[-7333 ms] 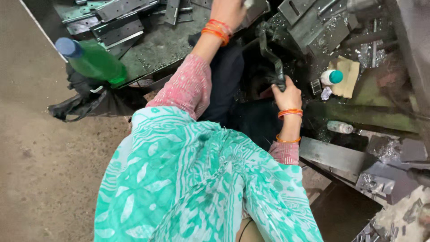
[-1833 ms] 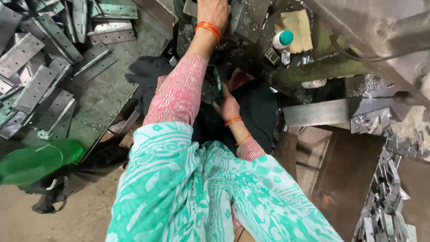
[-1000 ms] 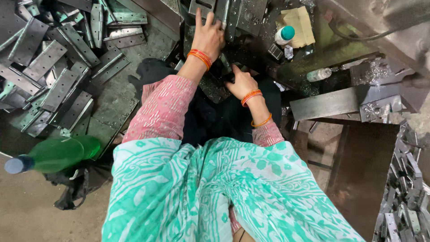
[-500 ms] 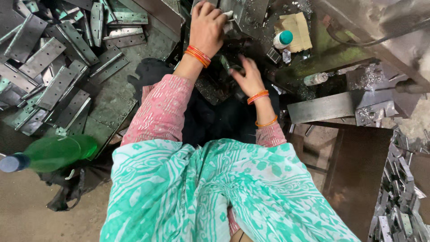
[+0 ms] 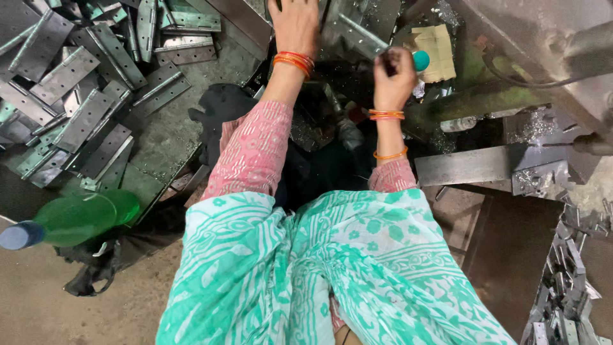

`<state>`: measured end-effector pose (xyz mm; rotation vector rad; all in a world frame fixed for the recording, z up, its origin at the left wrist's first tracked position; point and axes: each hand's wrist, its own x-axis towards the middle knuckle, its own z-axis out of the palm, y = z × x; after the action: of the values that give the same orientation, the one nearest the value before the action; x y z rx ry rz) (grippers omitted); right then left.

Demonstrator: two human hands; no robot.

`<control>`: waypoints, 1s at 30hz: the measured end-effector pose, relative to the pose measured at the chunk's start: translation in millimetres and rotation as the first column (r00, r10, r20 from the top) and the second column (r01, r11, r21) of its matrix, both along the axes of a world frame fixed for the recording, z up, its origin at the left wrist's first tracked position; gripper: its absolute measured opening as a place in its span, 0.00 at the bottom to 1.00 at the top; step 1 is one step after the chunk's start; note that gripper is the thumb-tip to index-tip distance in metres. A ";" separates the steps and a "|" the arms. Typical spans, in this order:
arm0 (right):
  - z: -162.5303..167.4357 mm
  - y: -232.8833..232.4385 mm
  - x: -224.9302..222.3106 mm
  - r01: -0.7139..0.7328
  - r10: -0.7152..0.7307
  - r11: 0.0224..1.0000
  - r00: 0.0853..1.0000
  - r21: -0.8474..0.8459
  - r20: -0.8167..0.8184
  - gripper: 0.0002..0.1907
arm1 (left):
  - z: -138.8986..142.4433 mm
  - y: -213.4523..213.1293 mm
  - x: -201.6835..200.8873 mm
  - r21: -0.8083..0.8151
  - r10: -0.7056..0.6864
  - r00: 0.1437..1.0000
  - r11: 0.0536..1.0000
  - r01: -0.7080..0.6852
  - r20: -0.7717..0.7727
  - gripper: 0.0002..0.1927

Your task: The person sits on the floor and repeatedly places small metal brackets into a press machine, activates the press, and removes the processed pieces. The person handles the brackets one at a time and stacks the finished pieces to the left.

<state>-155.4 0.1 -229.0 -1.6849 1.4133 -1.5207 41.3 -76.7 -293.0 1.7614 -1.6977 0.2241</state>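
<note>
The right hand, having risen from beside the left hand, is now gripping the dark lever knob at upper centre; the left is pressing flat on the metal hinge plate.

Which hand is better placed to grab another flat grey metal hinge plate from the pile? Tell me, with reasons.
Probably the left hand. It lies on the side of the pile of flat grey metal hinge plates. The right hand is curled near the dark machine lever, farther from the pile.
</note>
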 end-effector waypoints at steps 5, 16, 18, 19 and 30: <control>-6.6 2.3 39.6 -0.137 0.083 0.990 0.689 -0.017 -0.720 0.27 | 14.1 17.4 -2.2 0.291 -0.260 0.966 0.924 0.249 -0.004 0.25; -36.2 75.3 -5.4 -0.146 0.388 0.918 0.525 0.370 -0.758 0.33 | -26.1 2.7 -29.4 0.266 -0.368 0.893 0.916 0.300 0.258 0.22; -52.6 92.7 -4.1 -0.036 0.379 0.909 0.485 0.414 -0.788 0.34 | -22.5 -3.4 -29.2 0.333 -0.416 0.896 0.876 0.350 0.153 0.28; -61.6 101.6 -0.9 0.048 0.398 0.874 0.498 0.483 -0.770 0.34 | -21.8 -4.8 -29.0 0.321 -0.411 0.902 0.879 0.353 0.132 0.29; -98.5 140.1 15.5 0.064 0.313 0.884 0.655 0.463 -0.688 0.31 | -23.6 8.6 -28.2 0.222 -0.333 0.916 0.933 0.284 0.225 0.18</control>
<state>-139.9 140.2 -327.5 -2.1233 1.7904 -0.2866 13.1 -68.0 -316.6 1.6126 -2.2247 0.1646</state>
